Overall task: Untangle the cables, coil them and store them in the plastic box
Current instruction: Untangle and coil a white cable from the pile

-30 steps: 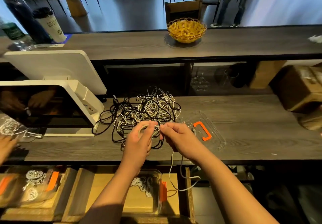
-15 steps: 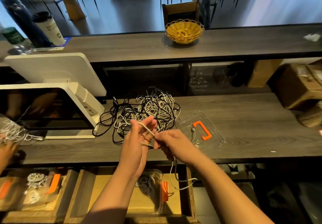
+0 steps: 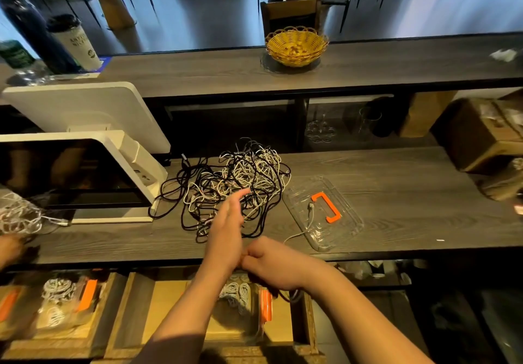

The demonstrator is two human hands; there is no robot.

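— What's changing since half a second ago?

— I'm seeing both hands dropping toward the counter's near edge; the white cable (image 3: 307,223) is no longer looping over the left fingers.

— Counts?

— 1 tangled cable pile (image 3: 240,182), 1 clear lid (image 3: 343,215), 1 plastic box (image 3: 249,298) below holding coils.

— Hands?

— Left hand (image 3: 226,236) is stretching flat, fingers together. Right hand (image 3: 268,260) is curling into a fist against it; whether it's pinching cable, I can't tell.

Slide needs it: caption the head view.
Two hands meet before a tangled cable pile beside a clear lid.
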